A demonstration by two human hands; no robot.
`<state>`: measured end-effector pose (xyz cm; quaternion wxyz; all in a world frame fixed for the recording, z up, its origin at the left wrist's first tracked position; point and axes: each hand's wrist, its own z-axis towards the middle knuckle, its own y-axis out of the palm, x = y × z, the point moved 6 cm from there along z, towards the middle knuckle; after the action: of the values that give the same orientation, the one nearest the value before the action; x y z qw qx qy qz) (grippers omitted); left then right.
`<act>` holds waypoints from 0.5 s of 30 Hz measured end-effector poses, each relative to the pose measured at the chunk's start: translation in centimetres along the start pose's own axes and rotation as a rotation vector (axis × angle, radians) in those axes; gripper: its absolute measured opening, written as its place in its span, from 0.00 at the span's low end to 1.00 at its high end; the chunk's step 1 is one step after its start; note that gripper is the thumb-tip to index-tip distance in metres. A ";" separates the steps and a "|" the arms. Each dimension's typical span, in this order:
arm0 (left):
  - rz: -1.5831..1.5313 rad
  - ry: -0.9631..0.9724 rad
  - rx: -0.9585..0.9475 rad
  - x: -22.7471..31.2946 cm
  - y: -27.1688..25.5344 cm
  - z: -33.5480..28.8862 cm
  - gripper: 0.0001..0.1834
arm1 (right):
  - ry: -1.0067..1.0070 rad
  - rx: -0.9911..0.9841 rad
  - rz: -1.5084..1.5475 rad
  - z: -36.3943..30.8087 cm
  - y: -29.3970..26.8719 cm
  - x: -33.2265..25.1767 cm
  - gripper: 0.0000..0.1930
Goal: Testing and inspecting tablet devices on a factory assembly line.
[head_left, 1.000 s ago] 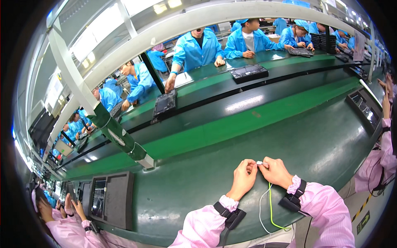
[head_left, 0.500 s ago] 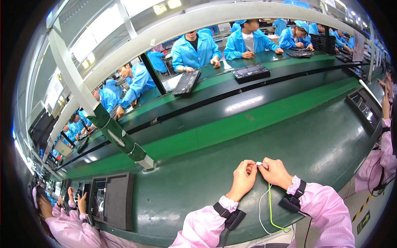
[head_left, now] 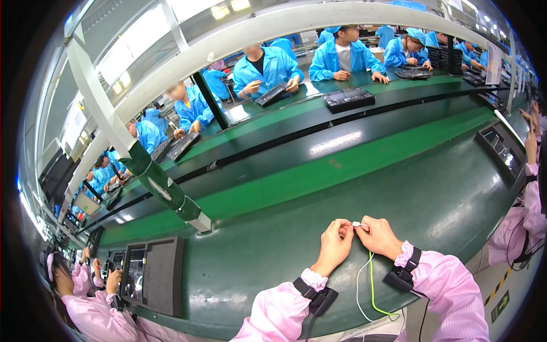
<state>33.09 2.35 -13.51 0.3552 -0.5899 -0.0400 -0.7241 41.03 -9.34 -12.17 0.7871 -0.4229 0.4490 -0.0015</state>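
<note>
Above the near part of the bench (head_left: 245,262), my left hand (head_left: 335,244) and my right hand (head_left: 379,238) meet with fingertips pinched. Between them is a small white cable connector (head_left: 356,224). My left fingertips close on its left end, and the right ones grip it where a thin white cable (head_left: 358,290) joins. From below my right hand a bright green cable (head_left: 373,285) hangs beside the white one toward the bench edge. Both my wrists wear black straps with small boxes over pink sleeves.
A dark foam tray (head_left: 162,273) lies at left by a co-worker in pink; another tray (head_left: 501,148) is at right. A post (head_left: 171,194) rises from the bench. Beyond the green strip (head_left: 273,188), co-workers in blue handle black flat devices (head_left: 348,100).
My hands and the connector stay almost still. Across the bench, one co-worker has pulled a black device closer, and another device now lies farther left. The pink-sleeved co-worker's hands at left have shifted.
</note>
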 end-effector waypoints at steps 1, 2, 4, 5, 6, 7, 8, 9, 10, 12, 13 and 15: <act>-0.002 -0.006 -0.002 0.0 0.0 0.0 0.08 | -0.012 0.004 0.012 0.0 0.0 -0.1 0.11; -0.004 -0.003 -0.001 0.0 0.0 0.0 0.08 | -0.013 0.009 0.016 -0.1 -0.1 -0.1 0.11; -0.020 -0.015 -0.006 0.0 0.0 0.0 0.08 | -0.012 0.012 0.015 0.0 -0.1 -0.2 0.11; -0.014 -0.003 -0.003 0.0 0.0 0.0 0.08 | -0.006 0.006 0.010 0.0 -0.1 -0.1 0.11; -0.011 -0.010 -0.006 0.0 0.0 0.0 0.08 | 0.016 -0.006 0.002 0.0 0.0 0.0 0.11; -0.013 -0.022 -0.009 -0.1 0.0 0.0 0.08 | -0.004 0.004 0.013 0.0 -0.1 -0.1 0.11; -0.005 -0.023 -0.009 -0.1 0.0 0.0 0.08 | -0.009 0.009 0.019 0.0 0.0 -0.1 0.11; -0.002 -0.024 -0.007 -0.1 0.0 0.0 0.08 | -0.004 0.008 0.021 0.0 0.0 0.0 0.11; -0.004 -0.029 -0.006 -0.2 0.0 0.0 0.08 | -0.016 0.013 0.021 0.1 0.0 0.0 0.11; -0.005 -0.006 -0.002 -0.1 0.0 0.0 0.08 | 0.009 -0.006 -0.007 0.1 0.2 0.2 0.11; -0.011 -0.012 -0.006 -0.1 0.0 0.0 0.08 | -0.025 0.017 0.014 0.1 0.1 0.1 0.10; -0.012 -0.011 -0.006 -0.1 0.0 0.0 0.08 | -0.032 0.029 0.014 0.1 0.1 0.1 0.10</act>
<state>33.10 2.38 -13.60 0.3488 -0.5945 -0.0433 -0.7232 41.10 -9.23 -12.27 0.8002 -0.4082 0.4394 0.0042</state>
